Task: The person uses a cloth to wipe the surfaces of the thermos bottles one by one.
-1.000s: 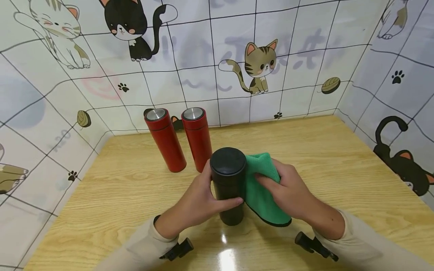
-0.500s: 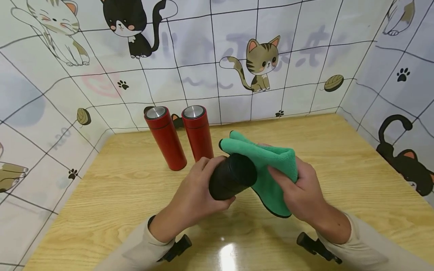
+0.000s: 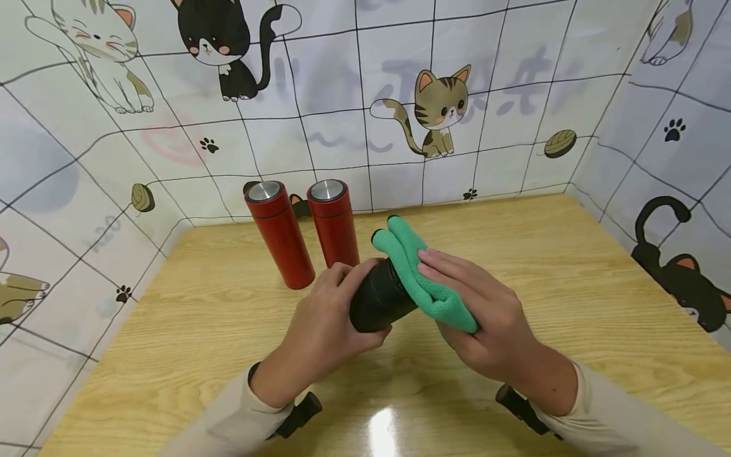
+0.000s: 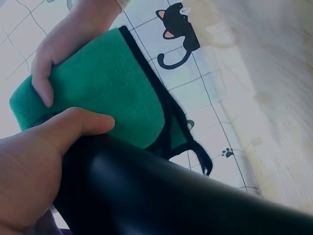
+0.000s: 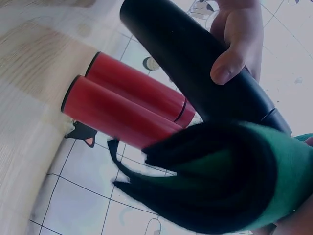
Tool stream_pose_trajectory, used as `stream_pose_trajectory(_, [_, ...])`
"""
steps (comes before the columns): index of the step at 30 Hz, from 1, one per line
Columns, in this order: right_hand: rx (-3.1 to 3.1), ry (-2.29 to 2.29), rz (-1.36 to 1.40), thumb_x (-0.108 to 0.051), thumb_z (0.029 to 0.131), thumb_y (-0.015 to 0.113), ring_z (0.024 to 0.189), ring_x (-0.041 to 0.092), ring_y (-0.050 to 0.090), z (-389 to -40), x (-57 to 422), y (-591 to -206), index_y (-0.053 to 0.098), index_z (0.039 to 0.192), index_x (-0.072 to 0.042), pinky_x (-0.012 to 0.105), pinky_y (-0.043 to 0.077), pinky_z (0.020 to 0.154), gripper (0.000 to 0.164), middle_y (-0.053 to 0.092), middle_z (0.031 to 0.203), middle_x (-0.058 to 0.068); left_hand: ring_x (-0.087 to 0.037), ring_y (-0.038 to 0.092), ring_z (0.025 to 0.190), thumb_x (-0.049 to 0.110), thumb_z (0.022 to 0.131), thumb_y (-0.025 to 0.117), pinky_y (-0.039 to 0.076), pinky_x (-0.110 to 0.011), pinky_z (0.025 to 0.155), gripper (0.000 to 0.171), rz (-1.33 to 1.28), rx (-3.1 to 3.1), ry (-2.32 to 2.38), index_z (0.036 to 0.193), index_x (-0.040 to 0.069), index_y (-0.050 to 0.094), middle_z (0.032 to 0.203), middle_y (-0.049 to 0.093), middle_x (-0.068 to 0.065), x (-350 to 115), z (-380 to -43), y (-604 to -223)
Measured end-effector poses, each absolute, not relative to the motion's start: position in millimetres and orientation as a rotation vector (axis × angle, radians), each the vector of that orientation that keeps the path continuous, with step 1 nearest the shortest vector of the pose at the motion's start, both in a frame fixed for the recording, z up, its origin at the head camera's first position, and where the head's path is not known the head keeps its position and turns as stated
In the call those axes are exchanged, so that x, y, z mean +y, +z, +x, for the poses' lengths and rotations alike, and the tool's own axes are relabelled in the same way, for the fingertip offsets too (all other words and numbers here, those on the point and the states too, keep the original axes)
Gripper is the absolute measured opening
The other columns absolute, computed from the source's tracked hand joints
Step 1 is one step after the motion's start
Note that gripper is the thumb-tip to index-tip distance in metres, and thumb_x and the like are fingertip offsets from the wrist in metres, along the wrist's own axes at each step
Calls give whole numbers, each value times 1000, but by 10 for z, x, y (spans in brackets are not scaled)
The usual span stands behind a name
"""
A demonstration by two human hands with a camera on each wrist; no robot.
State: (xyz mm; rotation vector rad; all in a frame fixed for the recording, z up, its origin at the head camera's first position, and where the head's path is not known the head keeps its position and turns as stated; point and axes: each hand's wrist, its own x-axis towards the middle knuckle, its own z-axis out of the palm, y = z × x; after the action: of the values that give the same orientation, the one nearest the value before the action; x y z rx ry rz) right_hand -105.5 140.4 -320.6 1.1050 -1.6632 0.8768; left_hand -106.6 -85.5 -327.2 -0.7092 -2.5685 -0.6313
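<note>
A black thermos bottle is tilted off the table with its capped end toward the right; my left hand grips it round the side. Folded over that end lies a green cloth with black edging. My right hand holds the cloth against the cap, fingers lying along its top. The left wrist view shows my left thumb on the dark bottle, touching the cloth's edge. From the right wrist, the bottle slants down into the cloth, which hides its cap.
Two red thermos bottles with silver lids, the left one and the right one, stand upright behind my left hand. A wood-grain table lies below. Cat-patterned sheeting encloses the back and both sides.
The black bottle went from upright on the table to lifted and tilted in my left hand. The cloth moved from its right side up over the cap, my right hand turning over it.
</note>
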Motion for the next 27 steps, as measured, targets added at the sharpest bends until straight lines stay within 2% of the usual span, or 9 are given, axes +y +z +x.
stream_pose_trajectory(4, [-1649, 875, 1087, -24, 102, 55, 116, 25, 68, -1055, 1389, -3233, 70, 109, 11, 26, 49, 106, 39, 69, 113, 27, -18, 61, 93, 32, 64, 91, 58, -35, 70, 83, -690, -2561, -618, 138, 31, 51, 107, 60, -3, -873, -1081, -3302])
stream_pose_trajectory(10, [-1567, 892, 1084, -23, 101, 56, 112, 28, 69, -1090, 1370, -3229, 70, 106, 13, 28, 50, 105, 38, 70, 110, 27, -18, 61, 93, 37, 65, 89, 57, -33, 72, 86, -721, -2527, -647, 140, 31, 48, 105, 60, -3, -867, -1090, -3289])
stream_pose_trajectory(21, [-1559, 999, 1071, -21, 102, 54, 119, 19, 67, -1115, 1391, -3263, 67, 107, 17, 27, 50, 104, 40, 70, 114, 27, -17, 61, 93, 38, 67, 89, 57, -31, 73, 86, -726, -2547, -723, 142, 30, 47, 107, 60, -2, -869, -1089, -3259])
stream_pose_trajectory(27, [-1668, 1081, 1068, -21, 103, 53, 128, 19, 61, -1113, 1423, -3292, 62, 119, 16, 28, 47, 108, 42, 66, 125, 26, -15, 60, 91, 40, 66, 90, 55, -30, 72, 89, -740, -2531, -766, 142, 27, 47, 107, 60, -1, -874, -1069, -3241])
